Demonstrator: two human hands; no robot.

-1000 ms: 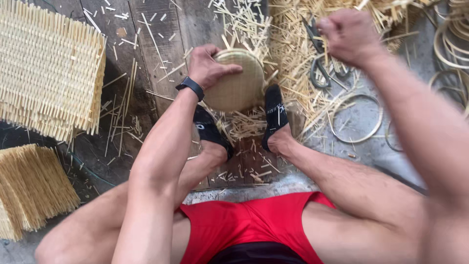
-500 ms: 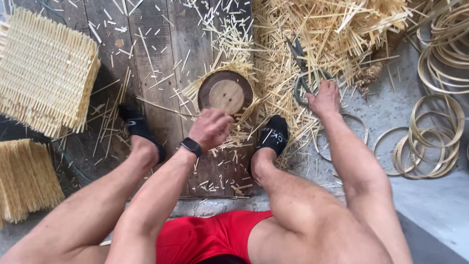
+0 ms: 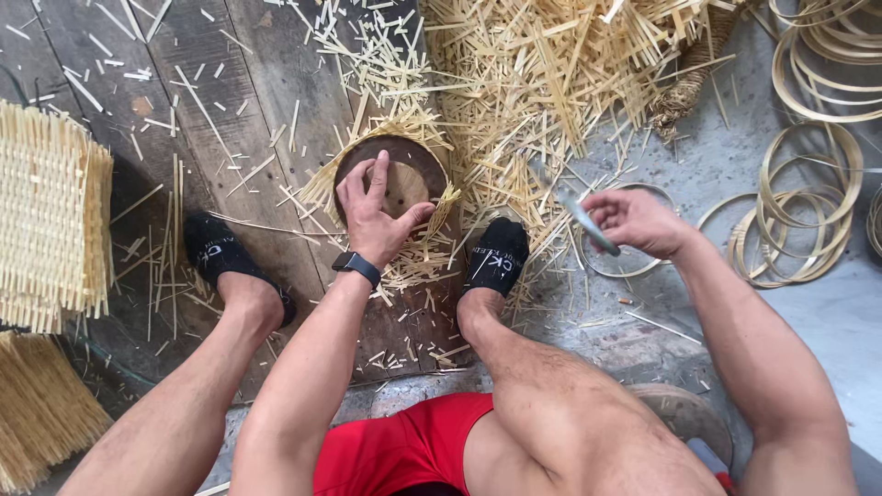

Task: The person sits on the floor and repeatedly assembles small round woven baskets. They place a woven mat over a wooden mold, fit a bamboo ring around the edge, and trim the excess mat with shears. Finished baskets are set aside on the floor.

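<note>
On the round wooden block (image 3: pixel 404 179), left hand (image 3: pixel 375 213) presses flat.

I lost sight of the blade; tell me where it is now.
In the head view the blade is in the right hand, right of the black-socked foot, above the bamboo hoop on the floor.

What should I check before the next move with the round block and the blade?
1. Left hand flat on the round block: ok.
2. Right hand gripping the blade: ok.
3. Blade well apart from the left hand: ok.
4. Block sitting level on the planks: cannot tell, bamboo offcuts surround it.
5. Feet clear of the blade: not ok, the right sock lies close beside it.
6. Blade edge condition: cannot tell, blurred.
</note>
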